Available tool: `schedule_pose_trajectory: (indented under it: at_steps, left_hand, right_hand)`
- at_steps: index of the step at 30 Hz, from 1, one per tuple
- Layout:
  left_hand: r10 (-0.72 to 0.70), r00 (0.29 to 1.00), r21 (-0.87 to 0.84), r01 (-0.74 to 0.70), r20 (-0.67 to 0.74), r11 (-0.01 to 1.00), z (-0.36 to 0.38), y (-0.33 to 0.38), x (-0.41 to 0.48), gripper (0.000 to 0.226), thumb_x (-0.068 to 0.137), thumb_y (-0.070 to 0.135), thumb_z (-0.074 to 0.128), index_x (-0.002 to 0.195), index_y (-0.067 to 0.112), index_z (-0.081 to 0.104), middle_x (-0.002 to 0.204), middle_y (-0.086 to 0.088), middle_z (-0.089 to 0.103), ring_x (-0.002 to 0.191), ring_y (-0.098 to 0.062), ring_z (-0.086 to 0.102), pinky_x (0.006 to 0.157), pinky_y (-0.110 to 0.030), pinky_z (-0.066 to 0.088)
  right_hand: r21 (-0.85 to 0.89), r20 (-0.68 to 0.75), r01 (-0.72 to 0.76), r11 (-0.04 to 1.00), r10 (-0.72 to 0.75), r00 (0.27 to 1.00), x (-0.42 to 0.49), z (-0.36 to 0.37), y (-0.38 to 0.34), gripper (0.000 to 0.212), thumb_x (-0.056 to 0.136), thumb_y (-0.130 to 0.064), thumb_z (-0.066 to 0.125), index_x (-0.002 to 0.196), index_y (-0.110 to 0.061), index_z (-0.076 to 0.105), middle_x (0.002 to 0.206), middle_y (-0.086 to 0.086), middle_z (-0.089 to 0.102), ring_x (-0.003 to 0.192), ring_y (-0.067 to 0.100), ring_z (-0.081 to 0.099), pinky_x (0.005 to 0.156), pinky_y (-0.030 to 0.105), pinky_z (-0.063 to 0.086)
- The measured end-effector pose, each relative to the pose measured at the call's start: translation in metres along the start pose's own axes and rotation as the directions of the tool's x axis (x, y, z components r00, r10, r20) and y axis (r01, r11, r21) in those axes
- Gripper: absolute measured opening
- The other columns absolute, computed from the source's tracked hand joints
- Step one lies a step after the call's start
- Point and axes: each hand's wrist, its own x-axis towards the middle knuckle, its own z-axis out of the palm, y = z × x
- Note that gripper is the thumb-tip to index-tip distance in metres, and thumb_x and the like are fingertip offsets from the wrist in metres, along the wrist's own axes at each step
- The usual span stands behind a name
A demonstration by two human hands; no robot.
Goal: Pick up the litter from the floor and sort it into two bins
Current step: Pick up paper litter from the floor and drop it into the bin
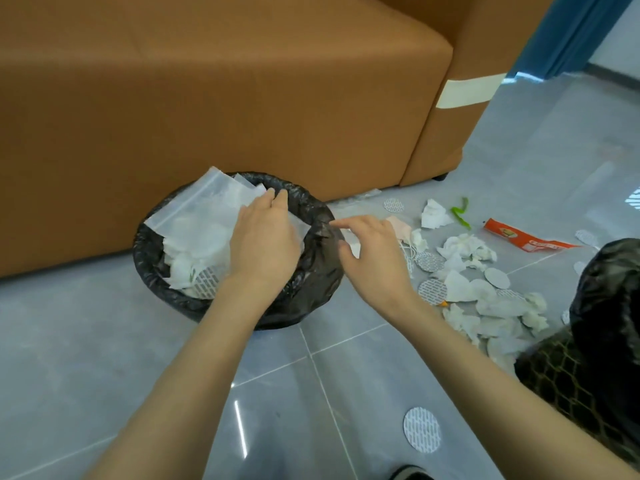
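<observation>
Left hand [265, 237] pinches a clear bag [194, 209] over the left bin [311, 292], which already holds tissues [194, 244]. Right hand [374, 258] hovers beside its rim, fingers loose and empty. Most litter [485, 299] lies on the floor [104, 341] between this and the right bin [602, 289], so sorting looks barely begun.

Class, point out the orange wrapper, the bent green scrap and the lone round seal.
Orange plastic wrapper [526, 239], head view, printed middle.
Bent green scrap [455, 211], head view, its bend.
Lone round white foil seal [421, 429], head view, centre.
</observation>
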Motion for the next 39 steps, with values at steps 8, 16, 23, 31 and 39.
schedule_pose_trajectory:
  at_steps: [8, 16, 23, 31, 39]
  left_hand:
    - [0.197, 0.98, -0.184, -0.2, -0.035, 0.962, 0.043, 0.077, -0.022, 0.051, 0.098, 0.009, 0.039, 0.147, 0.016, 0.028, 0.153, 0.001, 0.027, 0.14, -0.016, 0.025, 0.11, -0.03, 0.028]
    - [0.277, 0.925, -0.231, -0.219, 0.261, 0.948, 0.129, 0.097, -0.051, 0.05, 0.095, 0.008, 0.04, 0.144, 0.016, 0.034, 0.146, -0.002, 0.037, 0.132, -0.02, 0.037, 0.106, -0.033, 0.034]
    - [0.336, 0.713, -0.199, -0.272, 0.615, 0.941, 0.195, 0.093, -0.086, 0.052, 0.088, 0.013, 0.055, 0.138, 0.022, 0.044, 0.134, -0.004, 0.048, 0.127, -0.023, 0.042, 0.104, -0.032, 0.038]
    - [0.351, 0.532, -0.158, -0.373, 0.771, 0.914, 0.228, 0.093, -0.123, 0.067, 0.073, 0.02, 0.075, 0.133, 0.027, 0.045, 0.129, -0.003, 0.033, 0.125, -0.02, 0.036, 0.101, -0.031, 0.04]
    - [0.324, 0.551, -0.138, -0.352, 0.769, 0.926, 0.239, 0.095, -0.127, 0.048, 0.067, 0.019, 0.08, 0.108, 0.02, 0.056, 0.12, -0.002, 0.041, 0.116, -0.02, 0.043, 0.096, -0.03, 0.042]
  right_hand:
    - [0.014, 0.082, -0.267, 0.963, 0.265, 0.961, -0.072, -0.021, 0.075, 0.034, 0.089, -0.013, 0.055, 0.122, -0.021, 0.06, 0.123, -0.001, 0.058, 0.111, 0.021, 0.052, 0.097, 0.034, 0.042]
    - [-0.106, 0.335, -0.542, 0.834, 0.543, 0.77, -0.168, -0.023, 0.143, 0.033, 0.088, -0.014, 0.059, 0.121, -0.022, 0.059, 0.121, -0.001, 0.056, 0.099, 0.009, 0.053, 0.087, 0.017, 0.04]
    - [-0.168, 0.328, -0.634, 0.755, 0.649, 0.686, -0.209, -0.023, 0.172, 0.035, 0.087, -0.014, 0.059, 0.122, -0.017, 0.059, 0.126, 0.005, 0.055, 0.112, 0.019, 0.056, 0.092, 0.022, 0.041]
    - [-0.149, 0.202, -0.67, 0.727, 0.686, 0.699, -0.239, -0.031, 0.187, 0.046, 0.081, -0.006, 0.057, 0.125, -0.018, 0.057, 0.131, 0.003, 0.049, 0.119, 0.024, 0.049, 0.1, 0.032, 0.043]
    - [-0.207, 0.297, -0.606, 0.768, 0.639, 0.709, -0.232, -0.024, 0.194, 0.06, 0.086, -0.008, 0.05, 0.141, -0.03, 0.039, 0.146, -0.002, 0.036, 0.129, 0.025, 0.032, 0.107, 0.025, 0.029]
